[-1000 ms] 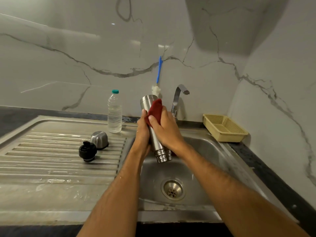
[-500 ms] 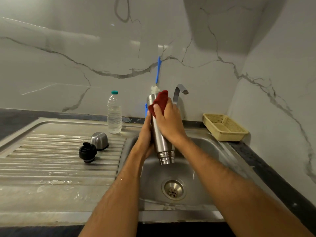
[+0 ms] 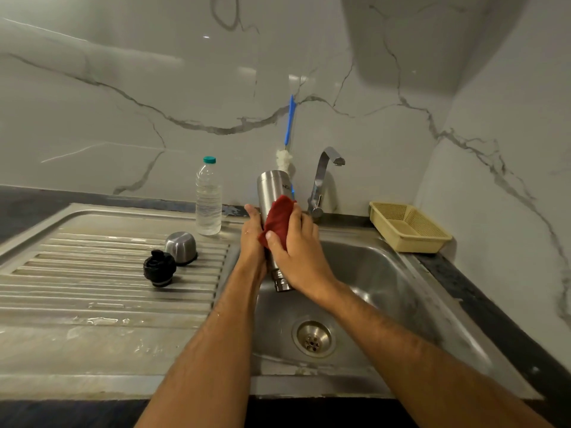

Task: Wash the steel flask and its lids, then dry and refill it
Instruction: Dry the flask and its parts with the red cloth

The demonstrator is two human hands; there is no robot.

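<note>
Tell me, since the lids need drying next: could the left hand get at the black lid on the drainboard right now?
Probably not yet: the left hand grips the flask. Once it lets go, the black lid lies in the open on its side, nothing between.

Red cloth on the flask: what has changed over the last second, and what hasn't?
The right hand slid the red cloth up the inverted steel flask to its base, then back down to mid-body. The left hand kept its grip on the flask over the sink. The black lid, steel cap and water bottle stayed put.
</note>
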